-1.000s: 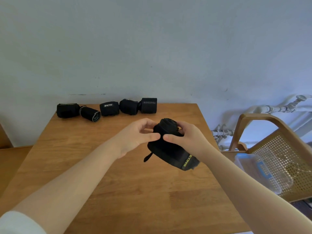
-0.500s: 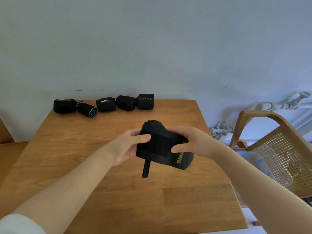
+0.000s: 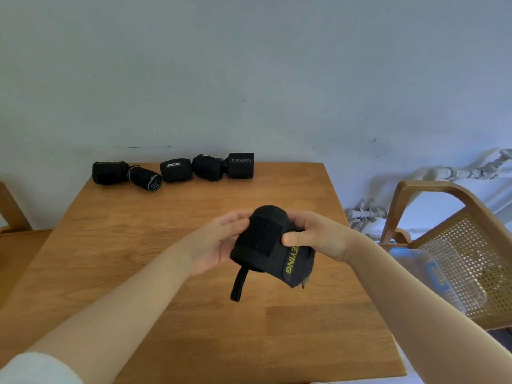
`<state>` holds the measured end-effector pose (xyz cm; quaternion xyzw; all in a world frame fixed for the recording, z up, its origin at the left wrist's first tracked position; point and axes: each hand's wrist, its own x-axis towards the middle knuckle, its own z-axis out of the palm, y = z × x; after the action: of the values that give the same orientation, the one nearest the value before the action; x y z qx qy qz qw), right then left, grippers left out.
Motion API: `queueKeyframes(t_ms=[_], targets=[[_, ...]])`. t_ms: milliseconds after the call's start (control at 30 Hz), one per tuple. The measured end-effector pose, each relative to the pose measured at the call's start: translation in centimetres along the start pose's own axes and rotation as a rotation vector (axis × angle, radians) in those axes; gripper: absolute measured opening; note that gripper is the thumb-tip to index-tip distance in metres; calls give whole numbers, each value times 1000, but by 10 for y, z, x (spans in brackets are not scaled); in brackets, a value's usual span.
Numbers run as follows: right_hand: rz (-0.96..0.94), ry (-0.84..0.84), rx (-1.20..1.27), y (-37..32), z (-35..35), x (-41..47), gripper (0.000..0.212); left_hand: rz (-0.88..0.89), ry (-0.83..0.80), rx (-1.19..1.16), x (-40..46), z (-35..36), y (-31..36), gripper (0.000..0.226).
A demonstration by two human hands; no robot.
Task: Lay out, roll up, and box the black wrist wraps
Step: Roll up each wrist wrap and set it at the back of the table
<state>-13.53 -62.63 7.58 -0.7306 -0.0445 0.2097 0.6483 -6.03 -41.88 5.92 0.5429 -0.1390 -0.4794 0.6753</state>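
Above the middle of the wooden table point(image 3: 138, 245) both my hands hold a rolled black wrist wrap point(image 3: 266, 245) with yellow lettering. My left hand point(image 3: 219, 245) cups its left side, fingers curled behind it. My right hand point(image 3: 315, 236) grips the right side, thumb pressed on the front next to the velcro patch. A thumb loop point(image 3: 239, 284) dangles below the roll. Several other rolled black wraps point(image 3: 174, 171) lie in a row along the table's far edge by the wall.
A clear plastic box with blue clips point(image 3: 432, 275) sits on a wooden cane chair point(image 3: 471, 239) to the right of the table. Pipes point(image 3: 471, 170) run along the wall behind the chair. A wooden bench edge point(image 3: 11, 239) shows at the left.
The roll has turned in my hands so the velcro patch faces me, and the dangling loop hangs straight down. Both hands stay at its sides.
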Motion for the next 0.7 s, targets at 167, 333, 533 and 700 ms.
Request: queueKeyframes(t_ms=[167,333,533,700], targets=[[102,42,-22,6,-8,-8,57,250,27,667,-15,21,6,52],[177,144,-184,2,-9,-11,46,210,-32,884,-14,34,-6,99],[189,158,-196,-1,-18,-20,44,267,-8,886,-11,47,-10,93],[84,190,-139,-1,-33,-28,56,356,3,726,-13,57,-9,81]])
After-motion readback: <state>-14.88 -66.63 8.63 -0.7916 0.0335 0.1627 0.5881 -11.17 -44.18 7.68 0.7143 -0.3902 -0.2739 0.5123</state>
